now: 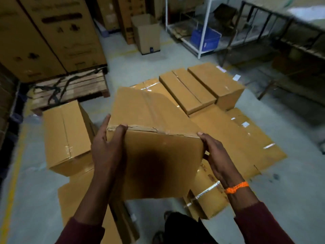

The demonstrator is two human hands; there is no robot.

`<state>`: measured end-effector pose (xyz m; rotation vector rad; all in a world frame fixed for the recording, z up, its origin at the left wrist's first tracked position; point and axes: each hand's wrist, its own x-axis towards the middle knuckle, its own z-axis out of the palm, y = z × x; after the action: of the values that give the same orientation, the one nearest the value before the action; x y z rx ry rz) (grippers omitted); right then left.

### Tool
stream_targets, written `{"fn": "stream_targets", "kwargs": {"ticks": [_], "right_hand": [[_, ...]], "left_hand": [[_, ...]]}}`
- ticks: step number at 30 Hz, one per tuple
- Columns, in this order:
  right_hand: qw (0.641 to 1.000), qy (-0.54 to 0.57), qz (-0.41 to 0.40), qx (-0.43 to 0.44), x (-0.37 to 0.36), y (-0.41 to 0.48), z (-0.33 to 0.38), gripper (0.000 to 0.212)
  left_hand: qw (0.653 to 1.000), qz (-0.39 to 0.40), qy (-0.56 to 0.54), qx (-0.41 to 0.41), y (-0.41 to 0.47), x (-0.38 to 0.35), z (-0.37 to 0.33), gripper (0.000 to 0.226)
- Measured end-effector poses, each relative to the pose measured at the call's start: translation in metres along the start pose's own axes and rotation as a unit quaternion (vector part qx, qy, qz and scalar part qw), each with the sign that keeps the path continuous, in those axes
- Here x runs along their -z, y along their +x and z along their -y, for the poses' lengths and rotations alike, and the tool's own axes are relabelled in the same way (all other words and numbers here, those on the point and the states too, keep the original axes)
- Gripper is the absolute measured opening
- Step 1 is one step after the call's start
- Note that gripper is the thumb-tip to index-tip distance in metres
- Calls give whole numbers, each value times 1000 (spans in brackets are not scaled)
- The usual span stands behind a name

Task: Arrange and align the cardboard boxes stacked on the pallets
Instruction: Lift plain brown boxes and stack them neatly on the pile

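Roughly midway, as a judgement. Already laid: a low layer of flat brown cardboard boxes (233, 138) spread over the grey concrete floor (299, 173) (any pallet beneath hidden from view), with a second tier begun at its far right corner. Left to do: setting down the carried box, bringing in the strays, squaring edges now askew.

Holding one brown tape-sealed cardboard box (154, 120) in the air over the near edge of that layer, tilted, clear of everything below. Left hand (109, 148) clamped on its near left corner, fingertips hooked over the top edge, one finger laid straight along the side. Right hand (216, 155) (orange braided wristband (237, 187) at the wrist) curled round the near right corner. Grip closed and firm on both sides, nothing else in either.

Counting: one box carried; two long boxes (216, 80) on the second tier, the nearer perhaps a pair, going by its centre seam; one upright brown box (66, 136) standing alone off the left edge; at least two skewed brown boxes (207, 196) off the near edge. Bottom-layer count not possible, seams blurred and part covered. Beyond: one wooden slatted pallet (70, 88) bearing tall printed cartons (58, 32), and one blue plastic crate (205, 37) on a white rack (199, 48).
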<state>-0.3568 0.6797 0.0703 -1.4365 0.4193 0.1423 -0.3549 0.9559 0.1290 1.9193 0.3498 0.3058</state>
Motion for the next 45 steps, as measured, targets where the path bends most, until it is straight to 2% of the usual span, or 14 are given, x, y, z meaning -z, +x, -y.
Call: {"fn": "stream_targets", "kwargs": {"ticks": [6, 9, 11, 13, 16, 20, 23, 27, 30, 34, 39, 42, 45], "right_hand": [[998, 0, -51, 29, 131, -43, 11, 37], [998, 26, -45, -27, 218, -60, 13, 39], [994, 81, -39, -61, 285, -72, 11, 46], [988, 124, -61, -72, 359, -80, 13, 48], [979, 140, -132, -67, 470, -85, 22, 34], [980, 76, -162, -84, 583, -70, 47, 56], [985, 28, -145, -90, 644, -29, 64, 46], [989, 0, -118, -90, 705, 52, 68, 49], [993, -22, -72, -88, 739, 125, 68, 38], [990, -61, -38, -123, 775, 227, 63, 40], [979, -86, -2, -185, 813, 343, 27, 45], [967, -82, 1, -242, 833, 397, -11, 55], [962, -92, 35, -255, 849, 451, -62, 62]], "left_hand": [[998, 36, -14, -42, -74, -80, -61, 71], [997, 51, -13, -50, -116, -152, -86, 68], [996, 66, -10, -60, -148, -213, -102, 62], [995, 87, -11, -46, -186, -280, -119, 62], [989, 144, -21, -19, -241, -375, -138, 65], [978, 196, -46, 50, -289, -470, -140, 74], [968, 205, -100, 99, -309, -528, -135, 71], [954, 195, -170, 148, -302, -607, -123, 67], [949, 184, -179, 183, -282, -671, -107, 72], [943, 149, -181, 238, -260, -749, -93, 79], [933, 113, -195, 281, -235, -822, -61, 86], [941, 96, -160, 283, -222, -855, -30, 93], [949, 81, -124, 279, -214, -897, 14, 98]]}}
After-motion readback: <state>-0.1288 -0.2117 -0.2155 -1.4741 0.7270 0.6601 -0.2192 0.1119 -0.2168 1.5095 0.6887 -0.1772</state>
